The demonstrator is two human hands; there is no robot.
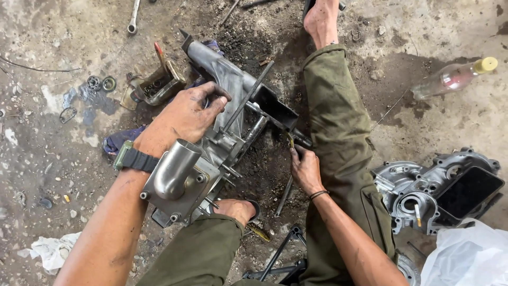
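Note:
A grey metal engine case lies on the dirty concrete floor between my legs, with a curved pipe fitting at its near end. My left hand, with a dark watch on the wrist, presses down on top of the case beside a long threaded stud that sticks up at a slant. My right hand is closed around a thin tool with a yellowish handle, its tip against the case's dark lower edge near my right leg.
A second engine cover lies at the right, next to white plastic. A glass bottle with a yellow cap lies at upper right. A spanner, two bearings, a small metal part and a white rag lie to the left.

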